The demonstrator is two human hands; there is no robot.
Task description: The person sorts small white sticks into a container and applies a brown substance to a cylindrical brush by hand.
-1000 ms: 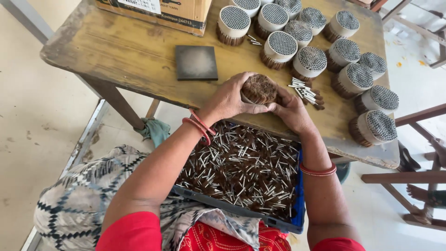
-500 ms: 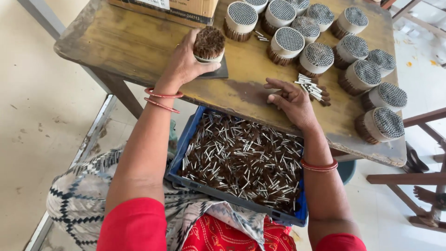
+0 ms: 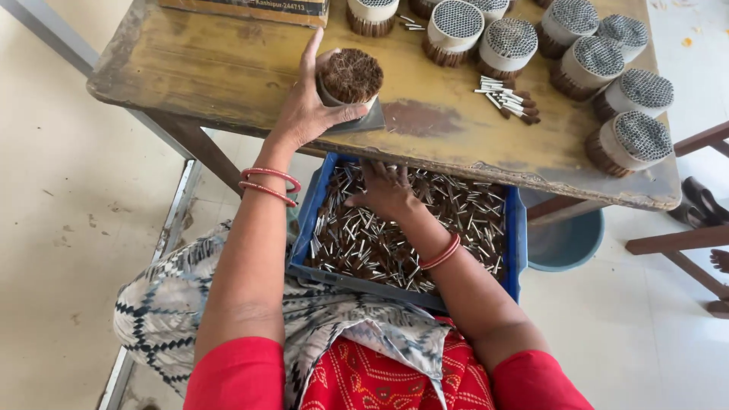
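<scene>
The left hand (image 3: 307, 114) wraps a round bundle (image 3: 349, 78) of brown-tipped sticks, held upright on a dark tile (image 3: 363, 121) at the near edge of the wooden surface (image 3: 220, 68). At five o'clock from it, the right hand (image 3: 386, 191) rests with fingers spread narrow in loose sticks (image 3: 395, 243) inside the blue tray (image 3: 516, 250) on the lap. More bundles (image 3: 592, 61) stand at two o'clock.

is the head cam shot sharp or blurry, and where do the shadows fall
Head view: sharp overall; the left hand and the round bundle it grips show crisp edges. Soft, even daylight, no harsh glare; the wooden table throws a shadow over the far end of the blue tray, where the right hand looks slightly softer among the loose sticks. Wide-angle bending shows at the table's edges.
</scene>
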